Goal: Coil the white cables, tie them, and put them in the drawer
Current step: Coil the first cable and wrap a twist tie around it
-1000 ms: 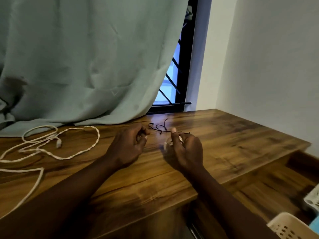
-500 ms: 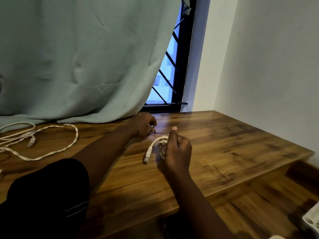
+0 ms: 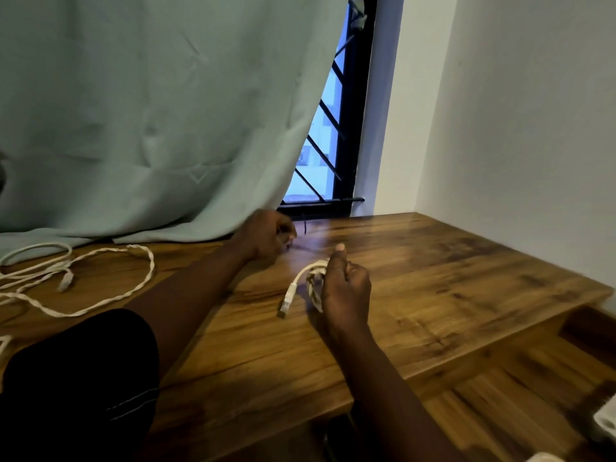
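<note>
The right hand (image 3: 346, 290) is closed round a coiled cable (image 3: 314, 284), a small white bundle held just above the middle of the tabletop (image 3: 450, 278). The thumb points up over the top of the loops. One short tail hangs free from the bundle on its left side and ends in a plug (image 3: 287, 300) that dips toward the wood.

The left hand (image 3: 266, 235) is farther back, close to the far edge where the curtain (image 3: 150, 128) meets the wood. Its fingers are curled and look to be pinching a thin dark string (image 3: 304, 225). The strand is fine and blurred, so its full run toward the bundle is hard to follow.

The step in hand seems to be the tying. The bundle lies to the right of the left hand and nearer the front edge, with its loops standing roughly upright and their long axis running front to back. So the string has to travel right and toward the near edge, crossing the loops at their waist. The left hand is the free one to lead it there while the right keeps the loops from springing apart.

A tangle of loose cables (image 3: 100, 295) lies spread at the left end of the tabletop, well apart from both hands — uncoiled and untied. No drawer can be made out for certain.
</note>
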